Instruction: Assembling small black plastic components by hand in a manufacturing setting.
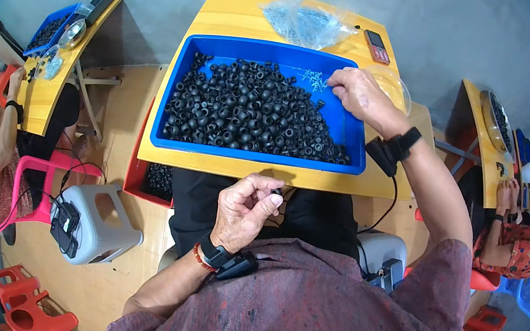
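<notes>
We pinch a small black part [277, 192] between the thumb and fingers of our left hand [245, 207], with the near edge of the yellow table [233, 13] just beyond these fingertips. Our right hand [359, 96] bends its fingers close together over the blue tray [259, 157]; we cannot tell whether they grip anything. Just left of those fingertips lie tiny pale blue pieces [314, 79], then a heap of black parts [239, 107]; beyond the right fingers we see a clear bag [310, 25] and a red phone [377, 47]
</notes>
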A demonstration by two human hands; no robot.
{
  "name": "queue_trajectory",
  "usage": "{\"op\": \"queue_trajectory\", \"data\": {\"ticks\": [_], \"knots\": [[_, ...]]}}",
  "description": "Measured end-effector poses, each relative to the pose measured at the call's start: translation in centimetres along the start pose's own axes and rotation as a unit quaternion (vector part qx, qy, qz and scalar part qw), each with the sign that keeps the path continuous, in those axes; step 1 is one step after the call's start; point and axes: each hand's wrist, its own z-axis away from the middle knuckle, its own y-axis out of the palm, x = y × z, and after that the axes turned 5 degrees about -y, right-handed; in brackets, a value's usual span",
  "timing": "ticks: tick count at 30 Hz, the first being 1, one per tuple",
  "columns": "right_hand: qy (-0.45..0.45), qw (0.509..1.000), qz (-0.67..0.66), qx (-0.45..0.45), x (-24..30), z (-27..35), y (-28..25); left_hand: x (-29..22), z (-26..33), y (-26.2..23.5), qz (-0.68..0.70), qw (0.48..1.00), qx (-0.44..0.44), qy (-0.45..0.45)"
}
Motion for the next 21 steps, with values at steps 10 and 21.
{"op": "queue_trajectory", "data": {"ticks": [10,21], "knots": [[-0.010,0.992,0.053,0.112,-0.5,-3.4,1.8,-0.4,-0.3,-0.6,0.035,0.998,0.013,-0.049],[-0.044,0.992,0.077,0.092,-0.4,-2.5,1.5,0.0,-0.6,-1.0,0.043,0.997,-0.010,-0.070]]}}
